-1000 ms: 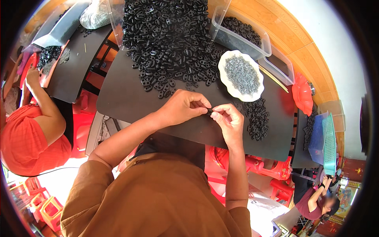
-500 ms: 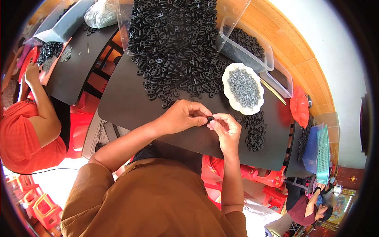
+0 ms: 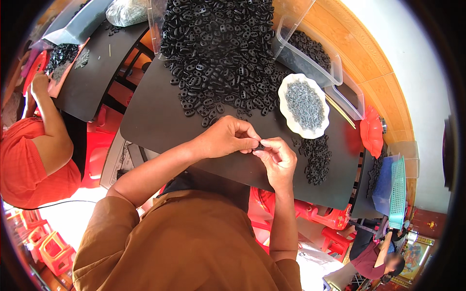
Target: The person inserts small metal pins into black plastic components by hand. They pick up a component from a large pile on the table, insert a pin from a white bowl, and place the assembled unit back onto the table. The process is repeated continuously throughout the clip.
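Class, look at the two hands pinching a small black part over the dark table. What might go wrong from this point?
The small black part, pinched only between fingertips of the left hand and right hand, could slip and vanish among the black pieces beside it. The right forearm might also nudge that pile off the black tabletop. The white dish of grey bits sits close enough to be knocked.

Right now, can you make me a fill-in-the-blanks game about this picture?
1. Both hands pinch one small ____ piece together.
2. The white dish holds little ____ metal bits.
3. The big heap of black pieces lies on a ____ table.
4. The left hand and right hand meet ____ the table.

Missing words: black; grey; black; above
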Demonstrator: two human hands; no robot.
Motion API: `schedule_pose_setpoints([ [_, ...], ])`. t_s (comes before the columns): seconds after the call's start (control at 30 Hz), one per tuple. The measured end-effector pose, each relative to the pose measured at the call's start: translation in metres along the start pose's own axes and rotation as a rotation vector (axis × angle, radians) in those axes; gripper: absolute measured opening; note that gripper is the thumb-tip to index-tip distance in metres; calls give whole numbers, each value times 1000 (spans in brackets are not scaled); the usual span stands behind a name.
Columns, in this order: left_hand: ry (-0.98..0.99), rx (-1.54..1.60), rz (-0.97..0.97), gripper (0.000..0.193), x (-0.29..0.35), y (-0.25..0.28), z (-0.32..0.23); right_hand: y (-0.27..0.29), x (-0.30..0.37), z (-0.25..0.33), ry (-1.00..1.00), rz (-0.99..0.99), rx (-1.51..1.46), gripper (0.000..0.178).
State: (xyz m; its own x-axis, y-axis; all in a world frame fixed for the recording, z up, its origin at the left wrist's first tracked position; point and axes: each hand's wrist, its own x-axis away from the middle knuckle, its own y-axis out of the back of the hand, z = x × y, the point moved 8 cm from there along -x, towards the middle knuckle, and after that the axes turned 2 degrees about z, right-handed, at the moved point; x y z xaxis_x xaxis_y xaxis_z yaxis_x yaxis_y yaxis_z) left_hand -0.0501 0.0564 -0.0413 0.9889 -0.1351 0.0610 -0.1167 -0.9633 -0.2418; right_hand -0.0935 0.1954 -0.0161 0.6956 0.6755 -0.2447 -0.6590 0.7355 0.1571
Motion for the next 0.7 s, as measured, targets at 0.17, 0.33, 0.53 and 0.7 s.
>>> schedule_pose_setpoints([
  [0.17, 10, -27, 36, 14, 2, 0, 1, -1, 2, 3, 41, -12, 60, 20],
  [0.33, 2, -23, 34, 14, 2, -2, 0, -2, 3, 4, 40, -39, 75, 17],
  [0.53, -13, 40, -37, 19, 2, -1, 8, 9, -9, 7, -66, 33, 136, 22],
  [0.7, -125, -224, -197, 15, 7, 5, -18, 55, -75, 16, -245, 86, 86, 18],
])
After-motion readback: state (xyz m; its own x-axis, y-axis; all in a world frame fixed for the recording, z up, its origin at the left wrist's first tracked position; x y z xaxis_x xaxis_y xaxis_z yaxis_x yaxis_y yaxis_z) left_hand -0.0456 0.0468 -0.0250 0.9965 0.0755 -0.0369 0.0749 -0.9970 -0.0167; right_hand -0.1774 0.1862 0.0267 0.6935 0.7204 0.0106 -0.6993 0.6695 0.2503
